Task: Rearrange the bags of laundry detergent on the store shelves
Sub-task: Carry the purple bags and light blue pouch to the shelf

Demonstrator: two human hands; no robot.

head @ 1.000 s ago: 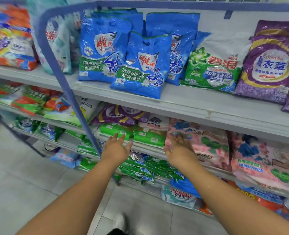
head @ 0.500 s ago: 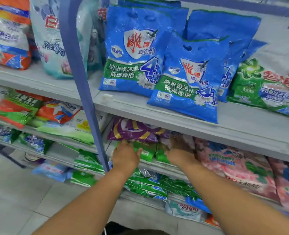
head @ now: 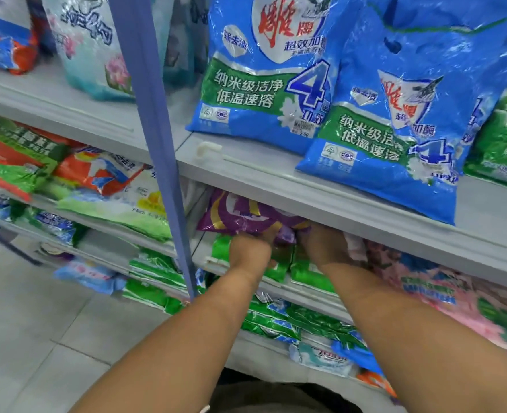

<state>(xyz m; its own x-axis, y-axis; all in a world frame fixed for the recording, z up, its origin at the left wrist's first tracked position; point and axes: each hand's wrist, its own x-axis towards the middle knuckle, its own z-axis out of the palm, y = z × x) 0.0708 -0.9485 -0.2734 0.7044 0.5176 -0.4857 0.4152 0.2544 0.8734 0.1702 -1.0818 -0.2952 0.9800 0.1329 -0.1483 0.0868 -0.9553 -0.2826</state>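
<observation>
grey store shelves [head: 320, 186] hold detergent bags. both hands reach beneath one: left hand [head: 247, 251] and right hand [head: 323, 245] curl their fingers onto the purple bag [head: 240, 217] at twelve o'clock. better to lift it evenly, clear of the green bags [head: 303, 269].

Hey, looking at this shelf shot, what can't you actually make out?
Head view only:
- Fingers of the left hand and right hand: tucked into the purple bag, under the upper shelf.
- Purple bag's label: hidden behind the shelf edge.
- Top of the blue bags: cut off by the frame.
- Pink bags: print blurred.
</observation>
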